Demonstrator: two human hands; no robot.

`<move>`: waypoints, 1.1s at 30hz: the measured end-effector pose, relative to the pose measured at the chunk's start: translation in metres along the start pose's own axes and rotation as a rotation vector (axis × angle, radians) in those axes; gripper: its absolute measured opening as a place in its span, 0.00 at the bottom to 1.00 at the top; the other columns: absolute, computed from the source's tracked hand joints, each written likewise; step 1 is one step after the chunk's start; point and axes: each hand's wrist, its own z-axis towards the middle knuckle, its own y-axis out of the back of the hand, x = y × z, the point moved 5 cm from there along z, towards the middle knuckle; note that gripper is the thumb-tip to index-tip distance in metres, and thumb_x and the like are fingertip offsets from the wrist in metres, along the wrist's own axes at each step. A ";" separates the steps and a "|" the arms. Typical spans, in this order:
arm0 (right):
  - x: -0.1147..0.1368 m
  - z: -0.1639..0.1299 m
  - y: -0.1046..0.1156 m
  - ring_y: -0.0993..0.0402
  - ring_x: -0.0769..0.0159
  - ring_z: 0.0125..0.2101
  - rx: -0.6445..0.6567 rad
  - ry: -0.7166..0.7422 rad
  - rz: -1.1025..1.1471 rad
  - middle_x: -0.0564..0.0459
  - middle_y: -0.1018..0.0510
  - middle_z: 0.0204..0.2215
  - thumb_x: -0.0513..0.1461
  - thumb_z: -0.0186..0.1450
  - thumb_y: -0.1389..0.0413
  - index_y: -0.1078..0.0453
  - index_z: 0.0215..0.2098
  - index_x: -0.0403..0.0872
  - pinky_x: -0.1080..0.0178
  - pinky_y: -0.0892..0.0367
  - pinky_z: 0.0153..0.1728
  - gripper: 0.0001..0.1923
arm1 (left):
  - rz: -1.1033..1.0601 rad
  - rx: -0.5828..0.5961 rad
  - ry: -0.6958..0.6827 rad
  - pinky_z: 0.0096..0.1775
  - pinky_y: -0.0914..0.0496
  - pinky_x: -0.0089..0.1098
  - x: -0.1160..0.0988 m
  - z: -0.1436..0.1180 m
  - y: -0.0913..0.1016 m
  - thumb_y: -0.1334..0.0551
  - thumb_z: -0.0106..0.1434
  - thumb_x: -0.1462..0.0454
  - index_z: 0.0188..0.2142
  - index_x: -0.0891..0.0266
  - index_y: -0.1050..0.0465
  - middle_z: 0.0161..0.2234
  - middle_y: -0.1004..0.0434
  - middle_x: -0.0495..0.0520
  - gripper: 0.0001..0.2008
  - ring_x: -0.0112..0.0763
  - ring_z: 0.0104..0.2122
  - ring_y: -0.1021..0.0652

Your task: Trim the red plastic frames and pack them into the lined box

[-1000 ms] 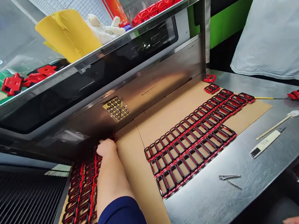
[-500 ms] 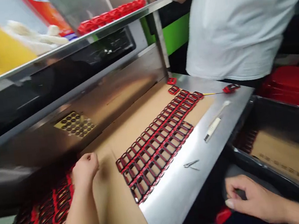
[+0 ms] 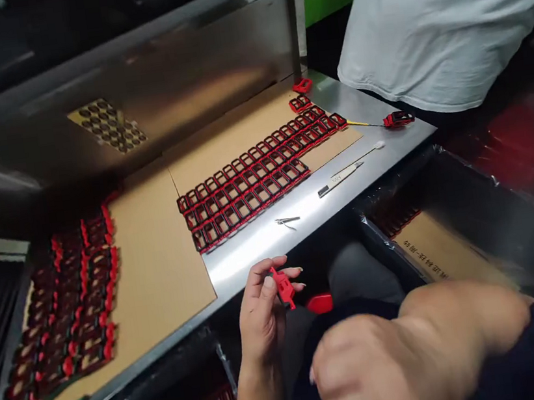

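Observation:
My left hand (image 3: 262, 312) pinches a small red plastic frame with black edges (image 3: 283, 288) between thumb and fingers, just off the table's front edge. Closer to the camera, my right hand (image 3: 362, 364) is blurred, with its back toward me and its fingers curled under; anything inside them is hidden. Past my left hand, rows of red-and-black frames (image 3: 246, 193) lie on brown cardboard (image 3: 149, 242). Tweezers (image 3: 288, 220) rest on the bare metal strip. A red object (image 3: 320, 302) shows by my lap.
More red-and-black parts (image 3: 73, 297) cover the table's left end. A white-handled knife (image 3: 340, 179), a swab (image 3: 378, 145) and a yellow-shafted tool (image 3: 356, 123) lie to the right. Below the right edge is a black-lined bin (image 3: 491, 183). A person in a light shirt (image 3: 440, 20) stands behind.
My left hand has come from the cardboard on the left to the table's front edge and now holds a red frame. My right hand has moved left and nearer. The view has tilted down.

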 end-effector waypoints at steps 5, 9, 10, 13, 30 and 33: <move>-0.056 -0.096 -0.019 0.30 0.73 0.24 -0.092 -1.028 0.353 0.54 0.24 0.27 0.39 0.61 0.39 0.29 0.39 0.44 0.69 0.30 0.28 0.09 | -0.034 -0.097 0.035 0.46 0.22 0.36 0.039 -0.037 0.005 0.31 0.61 0.55 0.46 0.55 0.25 0.53 0.23 0.55 0.15 0.39 0.46 0.18; -0.061 -0.128 -0.043 0.31 0.76 0.23 -0.048 -1.235 0.658 0.54 0.23 0.31 0.43 0.55 0.32 0.29 0.47 0.43 0.70 0.32 0.25 0.24 | -0.047 -0.108 0.118 0.53 0.26 0.43 0.062 -0.050 0.005 0.31 0.61 0.55 0.46 0.54 0.24 0.56 0.24 0.54 0.14 0.43 0.52 0.21; -0.060 -0.128 -0.044 0.32 0.76 0.23 -0.053 -1.228 0.628 0.55 0.23 0.30 0.43 0.56 0.32 0.28 0.46 0.43 0.71 0.33 0.25 0.23 | -0.056 -0.103 0.137 0.54 0.27 0.45 0.065 -0.052 0.004 0.32 0.62 0.55 0.46 0.54 0.24 0.56 0.24 0.55 0.14 0.44 0.53 0.21; -0.056 -0.119 -0.039 0.32 0.75 0.23 -0.110 -1.145 0.487 0.58 0.24 0.26 0.41 0.56 0.32 0.27 0.47 0.44 0.71 0.33 0.26 0.22 | -0.101 -0.064 0.185 0.56 0.29 0.51 0.069 -0.058 0.000 0.36 0.65 0.54 0.47 0.55 0.25 0.55 0.24 0.57 0.14 0.47 0.54 0.22; -0.044 -0.115 -0.031 0.24 0.71 0.27 -0.095 -0.810 0.272 0.54 0.21 0.28 0.37 0.57 0.34 0.28 0.51 0.44 0.69 0.25 0.31 0.23 | 0.355 0.265 0.029 0.58 0.30 0.37 0.053 -0.085 0.007 0.31 0.60 0.68 0.62 0.43 0.38 0.64 0.33 0.53 0.34 0.37 0.57 0.25; -0.043 -0.114 -0.029 0.23 0.70 0.28 -0.059 -0.818 0.305 0.54 0.20 0.28 0.37 0.57 0.35 0.28 0.51 0.43 0.68 0.25 0.33 0.23 | 0.425 0.245 0.007 0.56 0.28 0.37 0.052 -0.086 0.008 0.31 0.61 0.67 0.61 0.45 0.38 0.63 0.33 0.54 0.33 0.37 0.55 0.23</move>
